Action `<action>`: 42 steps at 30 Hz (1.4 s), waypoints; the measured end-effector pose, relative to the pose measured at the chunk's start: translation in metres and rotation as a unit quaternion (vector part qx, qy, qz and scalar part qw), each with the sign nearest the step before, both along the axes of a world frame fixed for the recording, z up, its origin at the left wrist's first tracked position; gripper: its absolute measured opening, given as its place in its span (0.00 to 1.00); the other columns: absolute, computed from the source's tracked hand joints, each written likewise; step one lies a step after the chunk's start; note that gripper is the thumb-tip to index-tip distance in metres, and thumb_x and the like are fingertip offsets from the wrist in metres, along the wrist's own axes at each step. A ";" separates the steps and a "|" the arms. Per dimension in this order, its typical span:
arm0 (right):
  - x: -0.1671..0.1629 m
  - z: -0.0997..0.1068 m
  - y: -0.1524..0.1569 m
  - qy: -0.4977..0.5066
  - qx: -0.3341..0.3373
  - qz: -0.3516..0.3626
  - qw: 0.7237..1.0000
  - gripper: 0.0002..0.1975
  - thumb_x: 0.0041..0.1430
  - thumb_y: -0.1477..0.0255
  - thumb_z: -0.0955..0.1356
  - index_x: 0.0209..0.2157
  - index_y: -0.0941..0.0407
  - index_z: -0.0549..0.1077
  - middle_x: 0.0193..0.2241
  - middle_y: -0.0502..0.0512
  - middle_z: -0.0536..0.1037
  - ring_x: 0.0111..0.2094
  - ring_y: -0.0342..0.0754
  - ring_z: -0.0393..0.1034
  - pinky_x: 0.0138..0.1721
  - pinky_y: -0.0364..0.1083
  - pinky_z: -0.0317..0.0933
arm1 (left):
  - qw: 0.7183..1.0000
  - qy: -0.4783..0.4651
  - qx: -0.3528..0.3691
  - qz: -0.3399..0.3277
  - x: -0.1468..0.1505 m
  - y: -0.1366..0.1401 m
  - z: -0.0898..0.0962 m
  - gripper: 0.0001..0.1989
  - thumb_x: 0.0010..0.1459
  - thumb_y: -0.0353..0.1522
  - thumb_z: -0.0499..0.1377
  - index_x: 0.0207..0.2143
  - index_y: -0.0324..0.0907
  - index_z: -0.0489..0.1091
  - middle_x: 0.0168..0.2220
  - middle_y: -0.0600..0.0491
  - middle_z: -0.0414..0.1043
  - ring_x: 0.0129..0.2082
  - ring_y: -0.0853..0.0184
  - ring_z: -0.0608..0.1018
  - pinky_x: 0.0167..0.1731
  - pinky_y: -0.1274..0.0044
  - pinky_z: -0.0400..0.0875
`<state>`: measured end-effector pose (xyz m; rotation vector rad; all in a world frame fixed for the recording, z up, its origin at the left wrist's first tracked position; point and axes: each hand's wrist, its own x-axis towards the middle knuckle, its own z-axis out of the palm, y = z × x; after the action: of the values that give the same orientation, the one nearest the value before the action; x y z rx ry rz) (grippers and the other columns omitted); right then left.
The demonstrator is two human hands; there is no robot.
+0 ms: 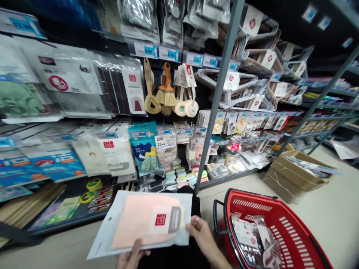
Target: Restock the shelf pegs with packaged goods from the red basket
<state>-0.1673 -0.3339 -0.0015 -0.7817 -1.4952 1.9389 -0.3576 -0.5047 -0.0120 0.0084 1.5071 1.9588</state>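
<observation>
Flat packet [140, 220], pale with a pink sheet showing inside, is held in front of the lap, below the shelves. From the head camera, the left hand [130, 257] pinches its near edge, thumb on top and the other fingers mostly hidden underneath. The right hand [203, 235], with a ring on it, has its fingers closed on the packet's right edge.

The packet covers part of the dark-clothed legs [172, 257] and the bottom of the shelving behind. Just beside the right forearm sits a red basket [280, 216] with packages [249, 239] in it, its black handle on the side toward the hand. An open cardboard box [280, 175] stands on the floor [333, 224] beyond.

A grey post [220, 86] cuts across the display, with hangers [238, 93] partly behind it. Left of it hang brushes [166, 86], with a teal glove pack [144, 149] below; yellow rolls [94, 184] lie on the lowest shelf [74, 215].
</observation>
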 end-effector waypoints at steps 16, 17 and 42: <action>0.074 0.008 -0.015 -0.016 0.006 -0.301 0.954 0.24 0.50 0.53 0.78 0.40 0.57 0.80 0.36 0.56 0.82 0.37 0.52 0.76 0.39 0.47 0.72 | 0.969 0.068 0.156 -0.180 -0.036 0.118 0.094 0.31 0.51 0.39 0.74 0.56 0.40 0.75 0.56 0.43 0.78 0.58 0.54 0.78 0.62 0.65 0.70; 0.077 0.006 -0.018 -0.016 0.001 -0.307 0.952 0.25 0.49 0.53 0.79 0.41 0.57 0.80 0.36 0.56 0.83 0.36 0.52 0.76 0.38 0.47 0.72 | 0.961 0.094 0.161 -0.204 -0.034 0.126 0.098 0.31 0.50 0.40 0.74 0.55 0.39 0.76 0.55 0.42 0.79 0.58 0.54 0.78 0.63 0.64 0.70; 0.078 -0.021 0.150 -0.120 0.216 -0.444 0.861 0.17 0.68 0.58 0.65 0.49 0.50 0.78 0.53 0.59 0.79 0.56 0.57 0.73 0.61 0.58 0.66 | 0.755 0.533 0.012 -0.383 0.003 0.375 0.060 0.18 0.65 0.40 0.57 0.43 0.37 0.82 0.43 0.47 0.84 0.43 0.55 0.83 0.44 0.70 0.76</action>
<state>-0.0888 -0.1838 -0.0224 -1.2374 -1.2763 0.8072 -0.3546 -0.1295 0.0484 1.7225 1.6516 1.2242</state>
